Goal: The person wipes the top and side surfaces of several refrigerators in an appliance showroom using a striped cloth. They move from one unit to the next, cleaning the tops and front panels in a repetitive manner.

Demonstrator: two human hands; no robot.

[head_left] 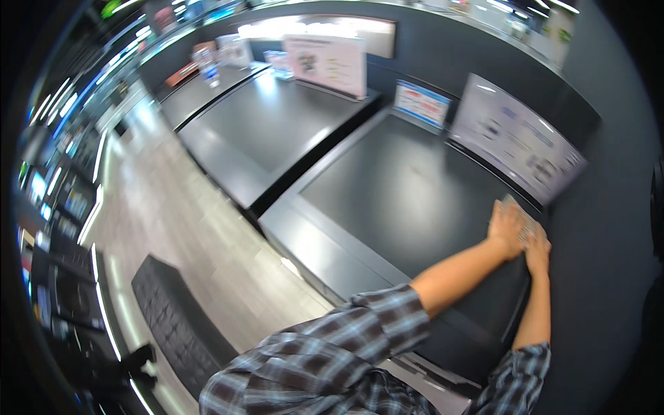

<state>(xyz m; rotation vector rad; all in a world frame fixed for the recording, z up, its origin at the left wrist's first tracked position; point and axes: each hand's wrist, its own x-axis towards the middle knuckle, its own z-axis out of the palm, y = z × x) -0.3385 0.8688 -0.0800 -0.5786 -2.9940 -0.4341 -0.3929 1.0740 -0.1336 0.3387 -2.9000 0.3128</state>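
Both my arms, in plaid sleeves, reach over the dark grey top of a display unit toward its far right corner. My left hand is closed on a pale grey, crumpled piece of cloth, close to the surface. Right beside it, my right hand closes on the cloth's other side. Fingers cover most of the cloth, and motion blurs its outline. Just beyond the hands, a large white printed sign board stands at the back edge of the top.
A small blue-and-white sign stands left of the large board. Across a dark gap is a second display top, bearing a pinkish sign board. A dark wall rises at the right. A black tufted bench stands on the wooden floor.
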